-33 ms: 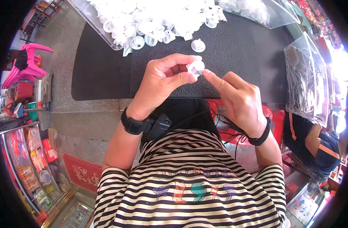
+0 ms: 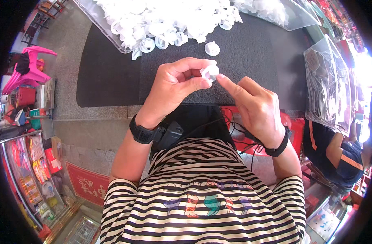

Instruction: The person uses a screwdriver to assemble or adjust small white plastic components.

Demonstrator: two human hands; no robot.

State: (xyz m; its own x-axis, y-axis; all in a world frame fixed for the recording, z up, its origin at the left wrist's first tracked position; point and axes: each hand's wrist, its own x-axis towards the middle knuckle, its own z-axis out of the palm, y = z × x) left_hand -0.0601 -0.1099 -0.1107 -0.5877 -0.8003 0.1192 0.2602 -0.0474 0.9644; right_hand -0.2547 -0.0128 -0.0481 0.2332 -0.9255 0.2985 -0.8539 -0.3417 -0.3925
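Between the thumb and fingers of my left hand [image 2: 171,83] is a small white plastic part [image 2: 210,73] with a rounded rim and a hollow, held above the near part of the black mat [image 2: 259,61]. The outstretched index fingertip of my right hand [image 2: 253,99] touches its right side. The other fingers of that hand are loosely bent, with nothing visible in them. A single round white plastic piece [image 2: 212,49] with small openings lies on the mat just beyond my hands. Farther off, many similar white pieces [image 2: 161,40] are heaped at the mouth of a clear plastic bin [image 2: 117,42].
A second clear bin [image 2: 301,18] with white pieces stands at the far right. Another clear container [image 2: 330,85] stands at the mat's right edge. A person in dark clothing [image 2: 344,158] is at the right. Pink plastic stools [image 2: 31,67] and a goods rack [image 2: 33,175] stand left.
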